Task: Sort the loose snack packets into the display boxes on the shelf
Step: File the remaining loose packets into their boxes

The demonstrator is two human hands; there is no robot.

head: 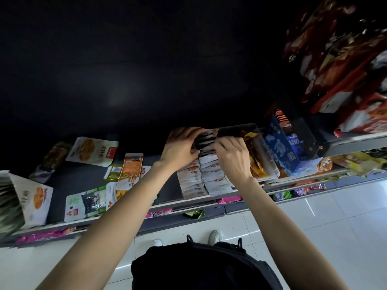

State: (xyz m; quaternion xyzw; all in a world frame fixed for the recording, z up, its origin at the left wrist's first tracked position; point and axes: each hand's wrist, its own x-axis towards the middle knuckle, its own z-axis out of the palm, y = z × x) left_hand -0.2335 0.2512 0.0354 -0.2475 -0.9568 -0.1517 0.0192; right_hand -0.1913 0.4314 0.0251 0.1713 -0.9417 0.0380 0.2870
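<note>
Black top, bare forearms, white shoes

Both bare arms reach forward, left hand and right hand curled close together.

White floor tiles, white shoes, perhaps a black bag

Two hands, two shoes (perhaps eight loose packets).
</note>
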